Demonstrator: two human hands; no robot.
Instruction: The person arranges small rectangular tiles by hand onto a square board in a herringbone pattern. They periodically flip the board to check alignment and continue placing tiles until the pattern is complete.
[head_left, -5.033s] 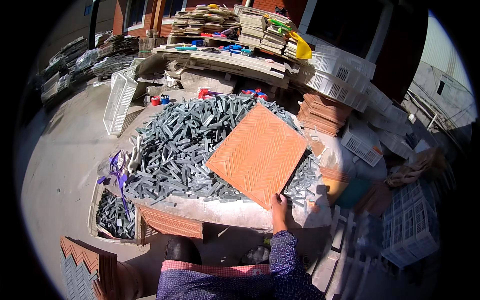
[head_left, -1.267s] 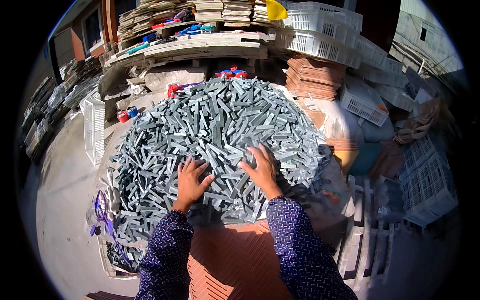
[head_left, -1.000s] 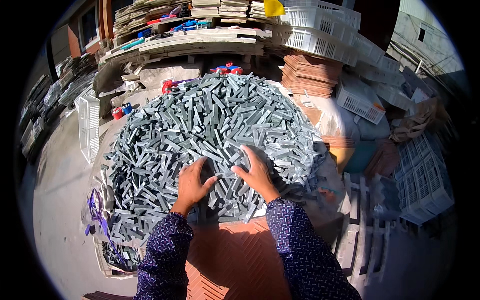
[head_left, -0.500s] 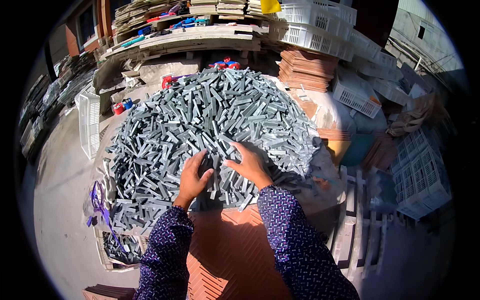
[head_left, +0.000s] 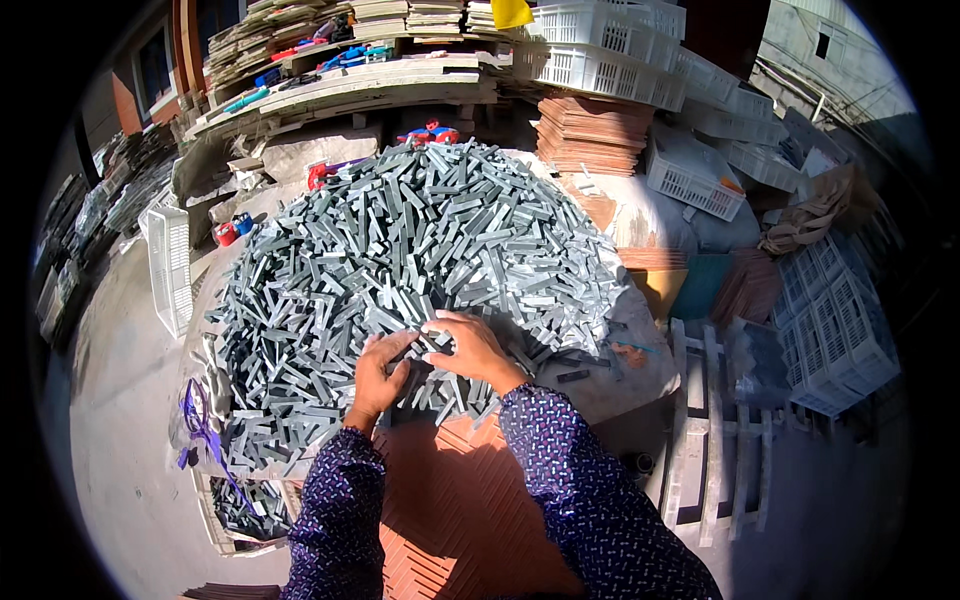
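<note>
A broad heap of small grey stone strips (head_left: 400, 220) fills the work surface before me. At its near edge, my left hand (head_left: 379, 376) and my right hand (head_left: 468, 350) face each other with bent fingers. Between them the fingers close in on a few strips from both sides; how many is hidden. Just below my hands lies a terracotta-coloured tray (head_left: 450, 490) with slanted grooves in a herringbone pattern, with no strips in its grooves. Patterned dark sleeves cover both forearms.
A white crate (head_left: 170, 268) stands at the left, near purple straps (head_left: 200, 418). Below them is a basket (head_left: 215, 515) of strips. Terracotta-coloured trays (head_left: 590, 133) are stacked behind the heap. Slatted pallets (head_left: 712, 430) and white crates (head_left: 838, 330) stand at the right.
Both hands have moved closer together, the right one leftward and lower, and their spread fingers have bent in around strips. The whole view has shifted slightly.
</note>
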